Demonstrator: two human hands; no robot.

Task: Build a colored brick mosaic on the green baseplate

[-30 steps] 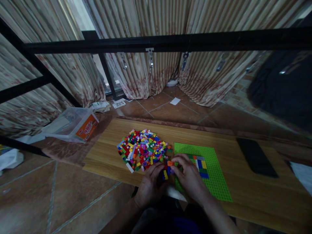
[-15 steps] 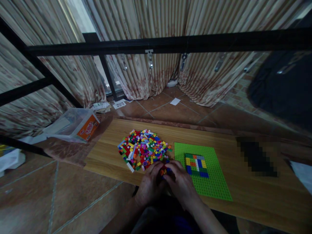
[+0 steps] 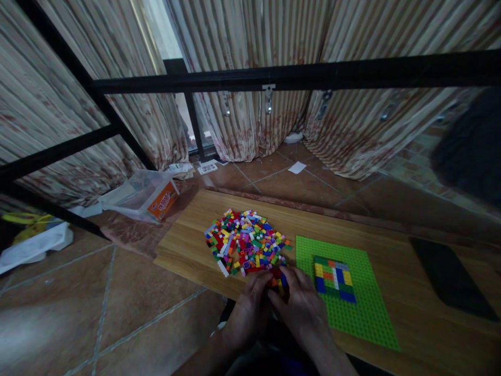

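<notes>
1. Holds left hand (image 3: pixel 246 313) and right hand (image 3: pixel 303 300) close together at the near edge of a wooden table (image 3: pixel 183 230), around a small cluster of bricks (image 3: pixel 278 282), orange and blue among them.
2. Curls left fingers (image 3: pixel 261 281) inward, nearly closed beside the cluster; with fingertips partly hidden, cannot tell whether gripping a piece.
3. Bends right fingers (image 3: pixel 298 278) around the same bricks, leaving a narrow gap to the thumb; cannot confirm a firm hold.
4. Faces a loose, many-colored brick pile (image 3: pixel 247 240), spread just beyond the hands.
5. Has a green baseplate (image 3: pixel 368 316) to the right, bearing a flat, roughly square brick mosaic (image 3: pixel 335 279).
6. Has a dark flat slab (image 3: pixel 452 277) farther right and, past the table's left end, a clear plastic bin (image 3: pixel 143 203) before striped curtains (image 3: pixel 274 42).
</notes>
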